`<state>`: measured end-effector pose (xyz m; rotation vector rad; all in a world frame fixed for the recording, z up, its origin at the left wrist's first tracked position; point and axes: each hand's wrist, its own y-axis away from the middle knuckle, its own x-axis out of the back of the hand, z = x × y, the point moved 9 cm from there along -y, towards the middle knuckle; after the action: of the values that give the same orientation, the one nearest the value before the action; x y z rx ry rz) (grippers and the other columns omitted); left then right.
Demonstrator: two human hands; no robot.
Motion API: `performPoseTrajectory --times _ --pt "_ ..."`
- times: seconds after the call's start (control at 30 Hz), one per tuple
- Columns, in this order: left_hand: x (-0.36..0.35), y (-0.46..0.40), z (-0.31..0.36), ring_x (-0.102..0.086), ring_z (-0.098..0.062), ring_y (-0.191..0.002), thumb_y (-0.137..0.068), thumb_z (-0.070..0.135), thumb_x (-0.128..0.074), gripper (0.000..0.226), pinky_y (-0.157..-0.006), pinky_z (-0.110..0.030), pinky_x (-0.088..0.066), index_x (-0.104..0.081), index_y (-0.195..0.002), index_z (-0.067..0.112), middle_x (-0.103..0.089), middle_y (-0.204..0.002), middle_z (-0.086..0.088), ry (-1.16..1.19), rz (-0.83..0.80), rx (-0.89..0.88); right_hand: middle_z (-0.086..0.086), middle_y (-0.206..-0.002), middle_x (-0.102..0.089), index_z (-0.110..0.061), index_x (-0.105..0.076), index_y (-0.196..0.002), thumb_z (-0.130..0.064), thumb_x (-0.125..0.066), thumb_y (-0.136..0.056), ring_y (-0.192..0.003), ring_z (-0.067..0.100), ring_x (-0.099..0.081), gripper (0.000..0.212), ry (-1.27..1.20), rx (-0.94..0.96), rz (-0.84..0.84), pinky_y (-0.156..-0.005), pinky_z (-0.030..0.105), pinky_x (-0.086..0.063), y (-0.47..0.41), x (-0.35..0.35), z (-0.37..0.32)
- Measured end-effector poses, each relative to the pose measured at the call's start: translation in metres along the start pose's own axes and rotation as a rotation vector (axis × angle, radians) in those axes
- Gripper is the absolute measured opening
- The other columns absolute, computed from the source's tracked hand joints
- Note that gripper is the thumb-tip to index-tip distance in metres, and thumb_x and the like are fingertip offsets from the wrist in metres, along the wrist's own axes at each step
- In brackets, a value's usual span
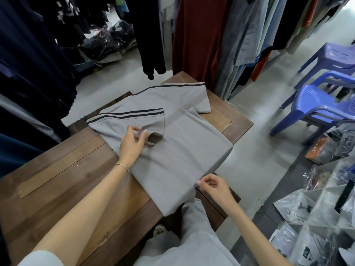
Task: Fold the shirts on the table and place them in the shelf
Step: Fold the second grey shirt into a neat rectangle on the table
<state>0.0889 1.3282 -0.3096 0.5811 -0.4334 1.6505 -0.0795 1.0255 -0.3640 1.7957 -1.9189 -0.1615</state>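
Grey short-sleeved polo shirt with dark double stripes along the sleeves [172, 143] lying partly folded across a brown wooden plank surface [63, 181], both sleeves turned inward, near hem hanging over the front edge. Left hand [132, 143] resting on the shirt's left side, thumb and fingers curled in a grip on a small brownish fold of fabric by the sleeve cuff; thin bracelet at that wrist. Right hand [215, 186] at the shirt's lower right edge, fingertips pinching the fabric along a lengthwise seam. Strip of tan tape [63, 169] stuck on the surface to the left of the shirt. Beyond the surface, hanging garments in dark, maroon and pale blue [201, 35]. Stacked purple plastic chairs [322, 96] on the right, clear plastic-bagged goods [317, 217] below them.
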Motion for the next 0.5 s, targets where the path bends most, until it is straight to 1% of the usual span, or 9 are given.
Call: performPoseTrajectory --times 0.07,0.13,0.2,0.27,0.33,0.43,0.5 --pt "0.013 -0.004 -0.013 -0.066 -0.029 -0.070 -0.090 0.053 -0.048 0.026 -0.073 -0.048 -0.054 -0.049 -0.095 0.027 -0.064 -0.073 0.004 0.059 0.056 0.042 0.006 -0.071 -0.071 -0.013 -0.068 -0.078 -0.027 -0.072 -0.084 -0.069 0.021 -0.068 0.016 -0.012 0.025 0.046 -0.072 0.036 -0.056 -0.012 0.009 -0.016" --pt "0.028 -0.009 -0.025 -0.066 -0.031 -0.072 -0.091 0.048 -0.044 0.023 -0.076 -0.049 -0.053 -0.050 -0.093 0.026 -0.065 -0.076 0.001 0.061 0.100 0.064 0.006 -0.067 -0.069 -0.006 -0.067 -0.079 -0.022 -0.069 -0.087 -0.063 0.017 -0.066 0.018 -0.041 0.049 0.072 -0.068 0.034 -0.056 -0.029 0.013 -0.038" --pt "0.040 -0.014 -0.033 -0.065 -0.031 -0.075 -0.090 0.040 -0.045 0.019 -0.077 -0.048 -0.053 -0.054 -0.095 0.024 -0.067 -0.081 -0.005 0.045 0.122 0.073 0.010 -0.067 -0.066 0.002 -0.065 -0.084 -0.018 -0.066 -0.089 -0.061 0.015 -0.063 0.020 -0.033 0.076 0.057 -0.063 0.028 -0.055 -0.049 0.010 -0.066" --pt "0.053 -0.018 -0.039 -0.065 -0.031 -0.078 -0.092 0.028 -0.048 0.017 -0.078 -0.045 -0.053 -0.060 -0.099 0.020 -0.067 -0.084 -0.006 0.025 0.146 0.105 0.010 -0.068 -0.066 0.005 -0.064 -0.086 -0.016 -0.064 -0.090 -0.058 0.014 -0.061 0.021 0.019 0.096 0.030 -0.058 0.023 -0.052 -0.073 0.001 -0.093" --pt "0.068 -0.023 -0.045 -0.065 -0.030 -0.080 -0.093 0.019 -0.051 0.015 -0.076 -0.041 -0.053 -0.063 -0.100 0.016 -0.068 -0.087 -0.007 -0.014 0.186 0.138 0.006 -0.066 -0.066 0.000 -0.064 -0.084 -0.014 -0.064 -0.090 -0.055 0.008 -0.060 0.016 0.083 0.130 0.007 -0.055 0.020 -0.049 -0.099 -0.012 -0.117" --pt "0.092 -0.039 -0.048 -0.062 -0.026 -0.078 -0.090 0.007 -0.055 0.016 -0.072 -0.031 -0.047 -0.067 -0.099 0.006 -0.069 -0.091 -0.011 -0.048 0.247 0.133 -0.001 -0.068 -0.066 -0.012 -0.065 -0.083 -0.013 -0.065 -0.089 -0.055 -0.003 -0.059 0.006 0.180 0.196 -0.033 -0.058 0.016 -0.044 -0.138 -0.037 -0.152" --pt "0.108 -0.051 -0.045 -0.058 -0.019 -0.074 -0.089 0.002 -0.055 0.017 -0.072 -0.029 -0.045 -0.068 -0.099 0.004 -0.068 -0.090 -0.010 -0.085 0.263 0.107 -0.003 -0.072 -0.065 -0.013 -0.067 -0.085 -0.011 -0.065 -0.088 -0.062 -0.001 -0.058 0.004 0.273 0.248 -0.043 -0.060 0.011 -0.041 -0.163 -0.052 -0.175"
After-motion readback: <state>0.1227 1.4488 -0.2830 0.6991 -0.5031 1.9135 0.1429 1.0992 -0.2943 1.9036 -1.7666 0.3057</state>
